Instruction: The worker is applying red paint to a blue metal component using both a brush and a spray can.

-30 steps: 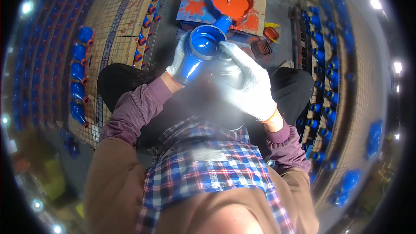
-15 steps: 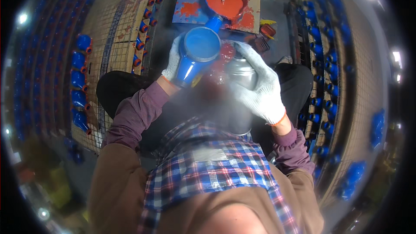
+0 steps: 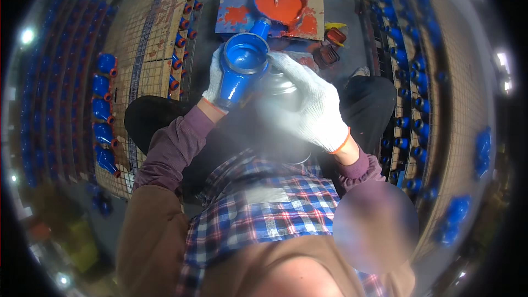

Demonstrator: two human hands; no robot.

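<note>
My left hand (image 3: 215,77), in a white knit glove, grips a glossy blue pipe fitting (image 3: 235,89). Its round, wide mouth faces up and a narrower neck points away from me. My right hand (image 3: 316,104), gloved the same way, curls round a blurred silver metal cylinder (image 3: 279,83) above my lap. The fingertips of that hand come close to the fitting's right rim; whether they touch it, I cannot tell. Haze or blur hides the lower part of the cylinder.
Beyond my hands, a pot of red-orange paint (image 3: 280,3) with a stick in it stands on a stained board (image 3: 234,0). Small red and dark containers (image 3: 326,55) lie right of it. Racks of blue fittings (image 3: 102,110) line both sides.
My right hand and the silver cylinder have moved left, closer to the blue fitting. The fitting has tilted, and more of its inner wall shows.
</note>
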